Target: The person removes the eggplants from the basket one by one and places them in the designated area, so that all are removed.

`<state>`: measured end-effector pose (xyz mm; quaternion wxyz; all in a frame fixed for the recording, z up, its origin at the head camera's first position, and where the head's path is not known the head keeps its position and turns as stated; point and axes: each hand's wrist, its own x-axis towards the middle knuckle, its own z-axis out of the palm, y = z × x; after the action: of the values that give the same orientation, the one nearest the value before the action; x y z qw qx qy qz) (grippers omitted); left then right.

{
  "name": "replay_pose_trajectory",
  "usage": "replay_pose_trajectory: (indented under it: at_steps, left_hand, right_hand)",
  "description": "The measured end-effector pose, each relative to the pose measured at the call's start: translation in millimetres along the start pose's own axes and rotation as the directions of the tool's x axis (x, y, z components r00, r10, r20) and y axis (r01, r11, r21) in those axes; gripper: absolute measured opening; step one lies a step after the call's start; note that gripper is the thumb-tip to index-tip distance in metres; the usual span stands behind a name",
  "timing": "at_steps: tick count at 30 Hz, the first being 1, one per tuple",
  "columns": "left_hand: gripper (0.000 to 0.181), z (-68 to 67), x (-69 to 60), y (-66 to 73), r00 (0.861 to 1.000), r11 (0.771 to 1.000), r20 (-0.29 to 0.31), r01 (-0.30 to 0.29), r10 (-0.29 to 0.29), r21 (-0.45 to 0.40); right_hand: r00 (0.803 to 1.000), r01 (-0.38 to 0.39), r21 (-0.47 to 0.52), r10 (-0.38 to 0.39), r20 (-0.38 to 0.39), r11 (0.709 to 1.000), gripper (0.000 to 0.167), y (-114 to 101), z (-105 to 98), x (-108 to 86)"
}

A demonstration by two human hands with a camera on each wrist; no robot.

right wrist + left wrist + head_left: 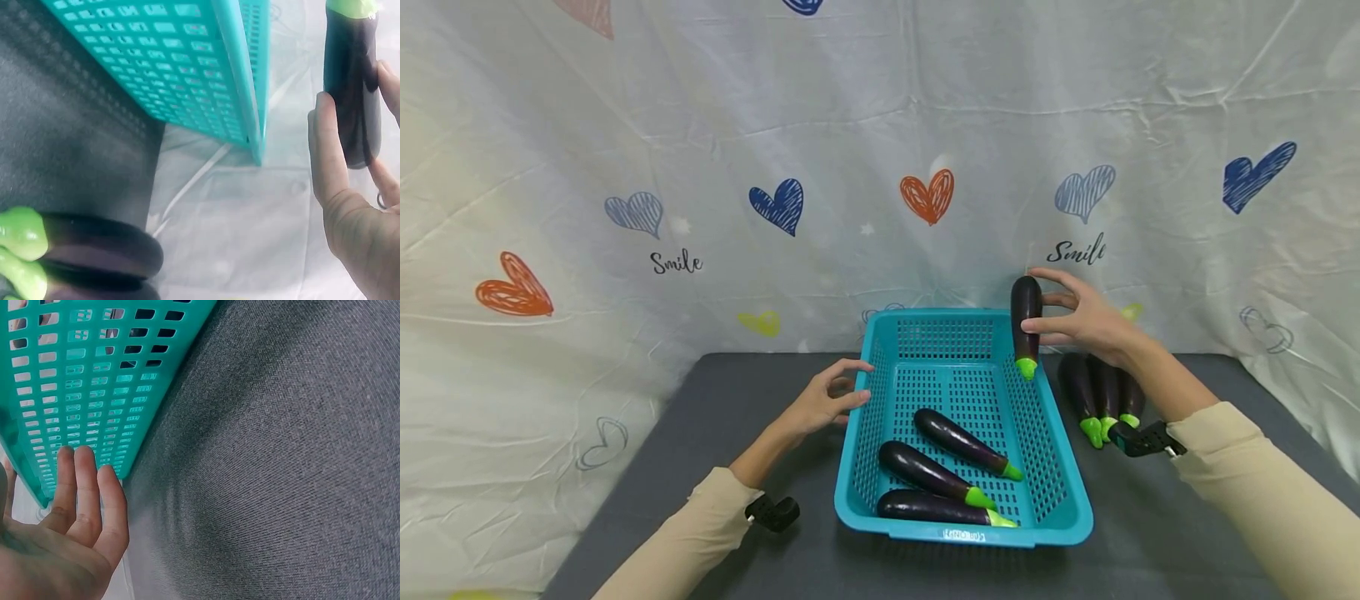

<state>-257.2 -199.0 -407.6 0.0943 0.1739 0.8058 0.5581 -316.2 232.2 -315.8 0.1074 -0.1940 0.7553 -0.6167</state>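
Right hand (1086, 317) has an eggplant (1026, 317) pinched btwn thumb and fingers, up by the far right corner of the teal basket (940, 387), green end pointing toward the near side. Can't tell if it's fully past the rim tbh, so IMO clear that right wall before lowering. Left hand (823, 398) is loose at the basket's left side, fingers mostly straight; can't tell how hard it's pressing, but a light steadying touch should be plenty. Three eggplants (962, 440) lie in the near half, so I'd go for the bare far part & angle it to match them. Skin looks glossy = prob slippery, so set it down, don't drop it. Btw watch that forearm around the other three eggplants (1077, 387) on the counter (1150, 517), just right of the basket.
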Motion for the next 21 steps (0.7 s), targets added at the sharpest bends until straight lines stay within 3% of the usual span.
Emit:
replay_pose_trajectory:
  at_steps: [21]
  left_hand:
    - [0.047, -0.1, 0.2, -2.9, 1.000, 1.000, 0.000, -0.008, 0.008, -0.011]
  right_hand:
    - [0.987, -0.015, -0.084, 0.001, -0.162, 0.996, 0.085, 10.3, -53.6, -48.0]
